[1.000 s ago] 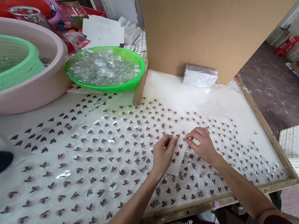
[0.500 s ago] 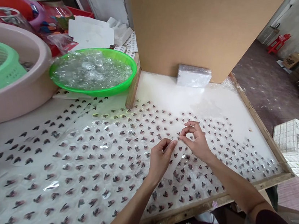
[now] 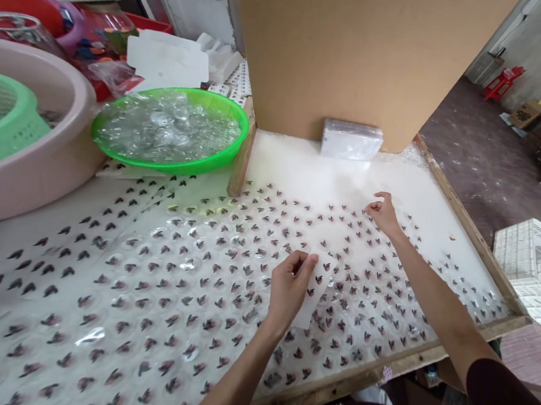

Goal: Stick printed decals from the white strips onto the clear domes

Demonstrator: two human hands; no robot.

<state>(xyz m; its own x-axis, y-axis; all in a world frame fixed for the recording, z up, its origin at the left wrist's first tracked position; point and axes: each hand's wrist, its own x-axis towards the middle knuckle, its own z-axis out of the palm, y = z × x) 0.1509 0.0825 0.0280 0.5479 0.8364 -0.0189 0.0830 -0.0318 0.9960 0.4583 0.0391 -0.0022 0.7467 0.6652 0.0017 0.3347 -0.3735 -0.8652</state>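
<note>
My left hand [image 3: 291, 288] is closed, thumb against fingers, on a white sheet of small dark stickers [image 3: 310, 312] that hangs down beneath the fingers. To the right, my right hand [image 3: 383, 216] is pinched at the fingertips, just over the far part of the white work surface. Whatever lies between those fingertips is too small to make out. Around both hands, many clear round plastic pieces [image 3: 188, 264] lie spread over the surface, with small dark leaf-like marks showing on or through them.
A green bowl [image 3: 238, 147] of clear plastic pieces stands at the back left, beside a pink tub [image 3: 51, 180] holding a green basket [image 3: 20, 138]. A cardboard panel [image 3: 354, 41] rises behind, with a wrapped stack [image 3: 350, 140] at its foot. Wooden strips [image 3: 472, 237] edge the table.
My right hand has moved away from my left hand, to the right and farther over the surface. My left hand stays in place with the sticker sheet, which now shows more fully.
</note>
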